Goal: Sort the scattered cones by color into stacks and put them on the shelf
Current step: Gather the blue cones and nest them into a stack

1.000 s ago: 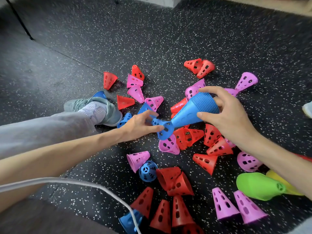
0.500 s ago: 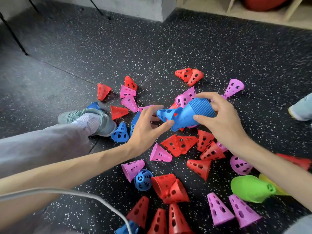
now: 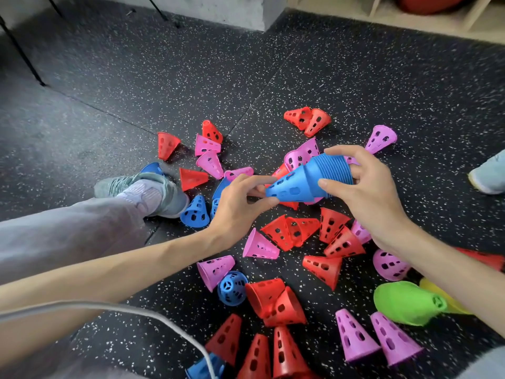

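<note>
Landmark: the blue stack [image 3: 314,179], held on its side above the floor in the middle of the scatter; every place below is told from it.
Nearest floor: toward the camera from the stack lie red cones [image 3: 276,302], pink cones [image 3: 355,337], one loose blue cone [image 3: 232,288], and to the right a green stack [image 3: 407,302] on its side with a yellow one just behind it.
Right hand [image 3: 366,192]: fingers and thumb curled round the wide ribbed end of the stack, holding it.
Left hand [image 3: 240,203]: fingertips pinch the narrow tip of the stack, seemingly seating a cone there.
Progress: early to middle, I judge. Blue is well on, green and yellow look stacked, red and pink remain wholly scattered, and nothing has reached the shelf.
Blue left: two cones [image 3: 195,212] left of the stack by the shoe [image 3: 147,187], more partly hidden behind the left hand and at the bottom edge.
Beyond the stack: red pair [image 3: 308,120] and pink cone [image 3: 381,138], then bare speckled floor [image 3: 164,64], plenty of room.
Far edge: a shelf [image 3: 382,12] at the top right, well apart from the stack; a grey block and thin black legs bound the far left.
</note>
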`<move>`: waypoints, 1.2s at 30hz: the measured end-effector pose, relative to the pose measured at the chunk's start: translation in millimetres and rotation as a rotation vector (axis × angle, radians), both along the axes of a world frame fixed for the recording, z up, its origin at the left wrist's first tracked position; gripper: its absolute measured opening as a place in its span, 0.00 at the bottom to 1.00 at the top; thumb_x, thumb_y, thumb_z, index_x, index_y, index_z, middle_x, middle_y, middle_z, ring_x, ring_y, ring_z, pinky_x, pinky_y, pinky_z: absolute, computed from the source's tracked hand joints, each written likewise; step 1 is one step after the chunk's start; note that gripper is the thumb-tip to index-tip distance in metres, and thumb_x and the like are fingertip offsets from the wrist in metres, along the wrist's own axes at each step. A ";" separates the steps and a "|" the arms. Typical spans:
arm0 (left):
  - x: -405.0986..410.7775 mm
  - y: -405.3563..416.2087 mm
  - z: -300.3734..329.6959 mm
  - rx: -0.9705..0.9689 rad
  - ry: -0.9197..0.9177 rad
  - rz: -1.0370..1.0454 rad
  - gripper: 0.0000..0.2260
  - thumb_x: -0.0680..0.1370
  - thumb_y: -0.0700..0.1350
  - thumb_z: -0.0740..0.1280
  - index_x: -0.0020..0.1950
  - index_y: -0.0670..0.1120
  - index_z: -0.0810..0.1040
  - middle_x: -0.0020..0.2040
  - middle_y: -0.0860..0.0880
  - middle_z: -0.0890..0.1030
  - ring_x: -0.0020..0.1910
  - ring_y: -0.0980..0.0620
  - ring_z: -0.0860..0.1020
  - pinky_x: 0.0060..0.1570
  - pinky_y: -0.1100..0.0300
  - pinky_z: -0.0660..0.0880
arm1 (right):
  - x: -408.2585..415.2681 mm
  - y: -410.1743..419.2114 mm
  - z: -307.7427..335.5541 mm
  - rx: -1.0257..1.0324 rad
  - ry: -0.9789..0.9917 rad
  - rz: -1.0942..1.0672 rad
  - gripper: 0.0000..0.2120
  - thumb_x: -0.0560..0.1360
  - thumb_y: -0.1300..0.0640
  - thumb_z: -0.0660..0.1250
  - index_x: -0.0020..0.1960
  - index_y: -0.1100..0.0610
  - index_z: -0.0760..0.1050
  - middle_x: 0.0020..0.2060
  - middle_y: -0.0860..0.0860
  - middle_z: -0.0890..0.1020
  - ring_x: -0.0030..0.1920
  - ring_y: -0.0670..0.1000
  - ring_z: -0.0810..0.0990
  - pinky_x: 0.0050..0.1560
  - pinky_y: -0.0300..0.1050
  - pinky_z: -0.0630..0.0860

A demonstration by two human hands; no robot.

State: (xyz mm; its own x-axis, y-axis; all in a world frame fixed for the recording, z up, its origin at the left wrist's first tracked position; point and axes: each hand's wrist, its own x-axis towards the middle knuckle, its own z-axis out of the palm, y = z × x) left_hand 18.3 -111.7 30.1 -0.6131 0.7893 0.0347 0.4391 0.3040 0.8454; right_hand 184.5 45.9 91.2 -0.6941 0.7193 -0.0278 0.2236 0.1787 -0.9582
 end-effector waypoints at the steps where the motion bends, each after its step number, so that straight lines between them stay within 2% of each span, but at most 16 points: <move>1: 1.5 0.6 0.0 -0.002 -0.004 -0.006 0.15 0.75 0.43 0.77 0.61 0.51 0.83 0.48 0.50 0.78 0.44 0.58 0.81 0.48 0.69 0.76 | -0.1 -0.4 0.1 0.000 0.001 0.012 0.22 0.74 0.67 0.73 0.62 0.49 0.77 0.42 0.50 0.87 0.39 0.43 0.83 0.39 0.32 0.76; 3: 4.3 1.0 -0.3 -0.001 -0.001 -0.007 0.14 0.75 0.46 0.77 0.61 0.51 0.83 0.48 0.51 0.77 0.44 0.57 0.81 0.47 0.63 0.79 | 0.5 -1.1 0.1 -0.016 0.013 0.031 0.21 0.75 0.68 0.72 0.63 0.51 0.77 0.43 0.50 0.86 0.39 0.41 0.83 0.38 0.30 0.76; 8: 8.2 -1.0 6.2 0.026 0.053 -0.002 0.13 0.76 0.46 0.76 0.60 0.49 0.84 0.49 0.49 0.79 0.45 0.60 0.78 0.50 0.73 0.71 | 2.3 0.7 -5.0 -0.022 0.015 0.056 0.20 0.76 0.67 0.71 0.64 0.52 0.77 0.48 0.51 0.86 0.41 0.41 0.83 0.41 0.31 0.76; 15: 12.1 -1.6 9.6 0.073 0.083 0.012 0.13 0.75 0.47 0.77 0.58 0.48 0.85 0.47 0.51 0.80 0.44 0.63 0.78 0.49 0.74 0.71 | 2.4 3.5 -10.1 0.008 0.030 0.086 0.17 0.79 0.66 0.69 0.64 0.53 0.77 0.56 0.48 0.84 0.51 0.44 0.83 0.49 0.35 0.78; 19: 12.9 -2.1 8.1 0.083 0.099 0.021 0.13 0.75 0.46 0.77 0.58 0.47 0.85 0.46 0.50 0.80 0.43 0.63 0.78 0.48 0.74 0.71 | 2.3 3.3 -11.0 0.006 0.030 0.109 0.18 0.78 0.66 0.70 0.65 0.52 0.76 0.56 0.47 0.84 0.51 0.44 0.83 0.51 0.36 0.78; 24: 13.1 -3.8 4.8 0.093 0.114 0.025 0.13 0.74 0.46 0.78 0.58 0.47 0.85 0.46 0.51 0.80 0.43 0.61 0.79 0.49 0.74 0.70 | 3.1 1.4 -10.2 0.001 0.025 0.125 0.22 0.76 0.67 0.72 0.66 0.50 0.76 0.56 0.50 0.83 0.49 0.46 0.82 0.50 0.36 0.79; 29: 11.5 -3.2 4.5 0.097 0.113 0.009 0.12 0.75 0.46 0.77 0.58 0.47 0.85 0.47 0.51 0.80 0.44 0.60 0.79 0.48 0.74 0.71 | 2.8 2.5 -13.2 0.003 0.027 0.110 0.20 0.76 0.65 0.73 0.65 0.50 0.77 0.56 0.50 0.84 0.52 0.47 0.83 0.55 0.44 0.80; 33: 1.9 -1.3 4.8 0.056 0.130 -0.059 0.10 0.78 0.49 0.74 0.57 0.48 0.85 0.47 0.53 0.79 0.44 0.62 0.78 0.45 0.74 0.69 | 3.3 0.6 -11.4 0.001 0.047 0.083 0.21 0.76 0.67 0.72 0.64 0.50 0.77 0.53 0.52 0.84 0.46 0.45 0.82 0.46 0.35 0.78; 36: -24.0 -3.9 -1.7 -0.020 0.203 -0.104 0.10 0.79 0.50 0.72 0.59 0.50 0.84 0.48 0.54 0.77 0.47 0.62 0.77 0.47 0.75 0.67 | 2.7 -0.5 -11.6 0.016 0.040 0.074 0.22 0.75 0.68 0.72 0.64 0.50 0.77 0.51 0.51 0.84 0.44 0.45 0.82 0.44 0.33 0.77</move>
